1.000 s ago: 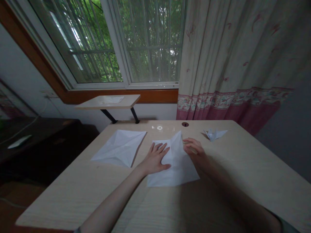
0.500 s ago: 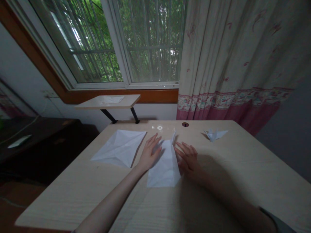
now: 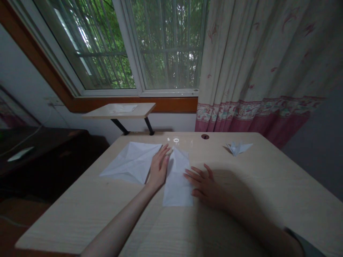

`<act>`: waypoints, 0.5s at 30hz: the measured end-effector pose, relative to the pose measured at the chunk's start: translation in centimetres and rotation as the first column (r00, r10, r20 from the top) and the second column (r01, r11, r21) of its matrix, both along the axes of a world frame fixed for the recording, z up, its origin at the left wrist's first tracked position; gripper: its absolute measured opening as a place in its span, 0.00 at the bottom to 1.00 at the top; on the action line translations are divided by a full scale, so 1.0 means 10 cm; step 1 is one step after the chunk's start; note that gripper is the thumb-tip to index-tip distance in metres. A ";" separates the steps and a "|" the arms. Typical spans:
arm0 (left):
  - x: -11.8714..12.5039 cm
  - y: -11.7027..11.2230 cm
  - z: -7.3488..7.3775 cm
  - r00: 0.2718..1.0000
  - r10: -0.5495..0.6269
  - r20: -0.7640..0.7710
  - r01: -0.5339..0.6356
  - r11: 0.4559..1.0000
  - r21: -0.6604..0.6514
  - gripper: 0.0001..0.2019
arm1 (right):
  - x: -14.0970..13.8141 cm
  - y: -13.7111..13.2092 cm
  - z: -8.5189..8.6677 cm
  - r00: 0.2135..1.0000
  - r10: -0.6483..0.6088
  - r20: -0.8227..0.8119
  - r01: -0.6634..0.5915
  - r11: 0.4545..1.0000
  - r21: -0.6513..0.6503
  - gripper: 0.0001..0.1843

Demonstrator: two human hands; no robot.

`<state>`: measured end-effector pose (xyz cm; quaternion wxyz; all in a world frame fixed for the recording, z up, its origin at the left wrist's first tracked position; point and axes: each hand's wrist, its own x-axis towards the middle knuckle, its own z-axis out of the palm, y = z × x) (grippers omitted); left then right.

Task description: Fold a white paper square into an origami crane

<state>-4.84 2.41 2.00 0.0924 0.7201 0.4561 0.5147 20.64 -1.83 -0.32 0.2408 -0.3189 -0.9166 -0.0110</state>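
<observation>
A creased, four-sided white paper sheet (image 3: 130,161) lies on the pale wood-grained desk (image 3: 66,217). Beside it, the left hand (image 3: 158,169), fingers straight and nearly together, borders a folded white paper rectangle (image 3: 177,187), whose right edge the right hand (image 3: 205,184) touches, fingers spread wide. Farther right sits a white folded-paper bird (image 3: 236,148).

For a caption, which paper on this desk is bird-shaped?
The origami crane, beyond your right hand; the creased sheet at left and the folded sheet lie flatter.
</observation>
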 end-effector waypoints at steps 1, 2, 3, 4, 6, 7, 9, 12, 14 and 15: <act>0.00 0.01 0.00 1.000 0.003 0.006 -0.003 1.000 -0.008 0.17 | 0.00 0.00 0.00 1.000 0.006 0.003 -0.006 1.000 -0.004 0.29; 0.00 0.01 -0.01 1.000 0.005 0.006 -0.005 1.000 -0.014 0.17 | -0.01 0.00 -0.01 1.000 0.007 0.005 -0.007 1.000 -0.011 0.28; 0.00 0.02 -0.01 1.000 0.004 -0.004 -0.004 1.000 -0.019 0.17 | -0.01 0.00 -0.02 1.000 0.005 0.007 -0.005 1.000 -0.021 0.27; 0.01 0.03 -0.01 1.000 -0.004 -0.023 0.003 1.000 -0.022 0.17 | -0.02 -0.01 -0.03 1.000 0.001 0.012 0.000 1.000 -0.031 0.26; 0.01 0.05 -0.02 0.995 -0.042 -0.091 0.038 0.999 -0.038 0.16 | -0.03 -0.01 -0.04 0.999 -0.009 0.034 0.011 0.999 -0.050 0.24; 0.02 0.05 -0.03 0.988 -0.071 -0.138 0.064 0.996 -0.054 0.15 | -0.03 -0.01 -0.04 0.999 -0.010 0.051 0.013 0.998 -0.055 0.24; 0.03 0.06 -0.05 0.962 -0.130 -0.240 0.111 0.990 -0.092 0.14 | -0.04 -0.01 -0.03 0.997 -0.017 0.080 0.021 0.999 -0.046 0.23; 0.06 0.06 -0.10 0.908 -0.187 -0.375 0.143 0.980 -0.141 0.14 | -0.03 -0.01 0.02 0.995 -0.025 0.097 0.026 1.000 -0.004 0.21; 0.06 0.06 -0.14 0.875 -0.223 -0.429 0.161 0.971 -0.177 0.13 | -0.02 0.00 0.05 0.995 -0.028 0.100 0.026 0.999 0.020 0.18; 0.07 0.05 -0.15 0.858 -0.249 -0.449 0.175 0.964 -0.200 0.13 | -0.01 0.01 0.06 0.994 -0.027 0.101 0.024 0.999 0.028 0.17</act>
